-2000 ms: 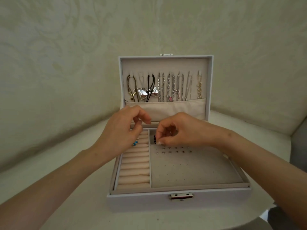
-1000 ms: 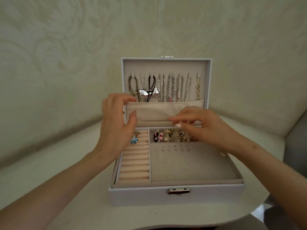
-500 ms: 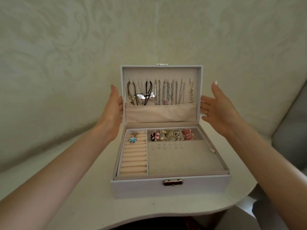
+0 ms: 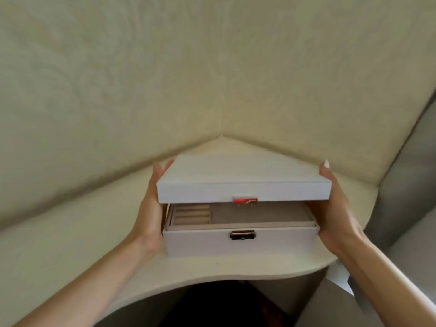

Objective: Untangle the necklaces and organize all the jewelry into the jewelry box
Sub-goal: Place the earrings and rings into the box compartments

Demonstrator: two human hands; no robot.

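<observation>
The white jewelry box (image 4: 240, 241) stands on the corner table, its metal clasp facing me. Its lid (image 4: 243, 182) is tilted far down, leaving only a narrow gap above the base. Through the gap I see the beige ring rolls (image 4: 192, 214) and part of the grey earring pad (image 4: 257, 213); the necklaces and other jewelry are hidden under the lid. My left hand (image 4: 151, 208) lies flat against the lid's left side with straight fingers. My right hand (image 4: 335, 201) presses the lid's right side the same way.
The cream table (image 4: 70, 244) fits into a wall corner and has a curved front edge near me. Patterned cream walls (image 4: 212, 67) rise right behind the box. A grey upholstered surface (image 4: 410, 185) stands at the right.
Both hands left the earring tray, moved out to the sides of the upright lid, and have swung it down over the base. The hanging necklaces and earrings are now covered.
</observation>
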